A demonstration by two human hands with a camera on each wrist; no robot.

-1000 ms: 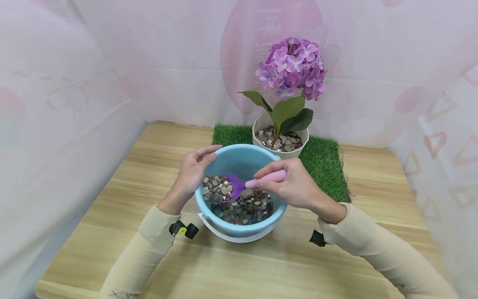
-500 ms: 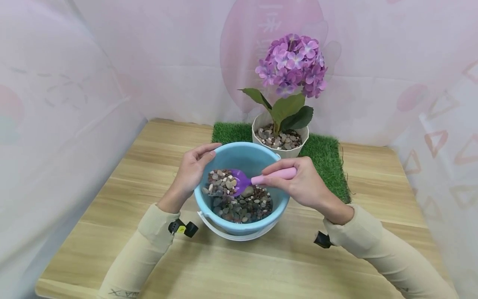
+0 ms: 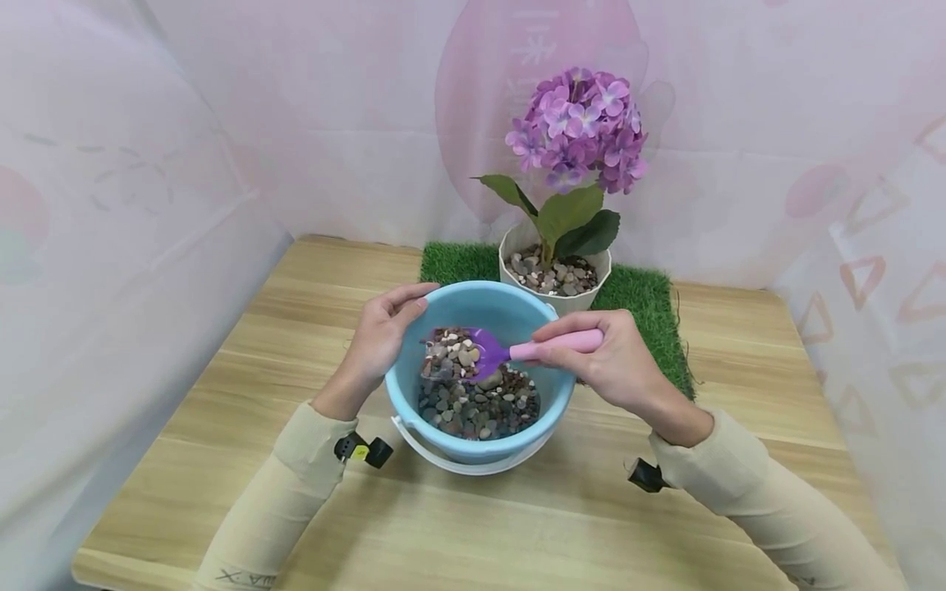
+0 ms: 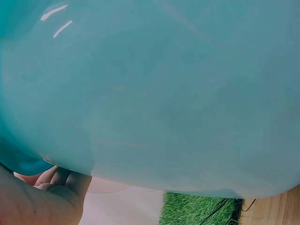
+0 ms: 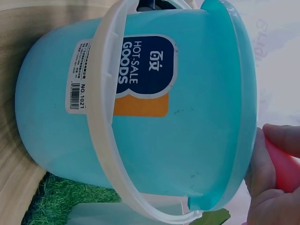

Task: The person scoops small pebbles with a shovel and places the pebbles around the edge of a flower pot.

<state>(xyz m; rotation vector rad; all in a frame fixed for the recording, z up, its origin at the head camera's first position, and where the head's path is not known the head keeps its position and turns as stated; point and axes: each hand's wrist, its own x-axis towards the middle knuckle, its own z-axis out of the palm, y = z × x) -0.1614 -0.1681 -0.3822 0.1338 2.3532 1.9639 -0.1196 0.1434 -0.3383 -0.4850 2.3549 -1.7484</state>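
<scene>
A light blue bucket (image 3: 491, 304) stands upright on the table with multicoloured pebbles (image 3: 476, 410) at its bottom. My left hand (image 3: 378, 338) grips its left rim, thumb over the edge; in the left wrist view the bucket's wall (image 4: 154, 93) fills most of the picture. With my right hand (image 3: 613, 361) I hold the pink handle of a small shovel (image 3: 489, 355) with a purple neck and a clear scoop. A heap of pebbles (image 3: 452, 353) lies in the scoop, held level inside the bucket's opening, above the other stones.
Behind the bucket a purple hydrangea (image 3: 580, 127) stands in a white pot (image 3: 569, 304) with pebbles round its stem. The pot sits on a green turf mat (image 3: 654, 328). The bucket's white carrying handle (image 3: 473, 469) hangs down at the front. Printed cloth walls (image 3: 355, 123) enclose the wooden table (image 3: 244, 394).
My right hand has drawn the shovel to the right and raised its loaded scoop from the left side toward the bucket's middle. My left hand has kept its place on the rim.
</scene>
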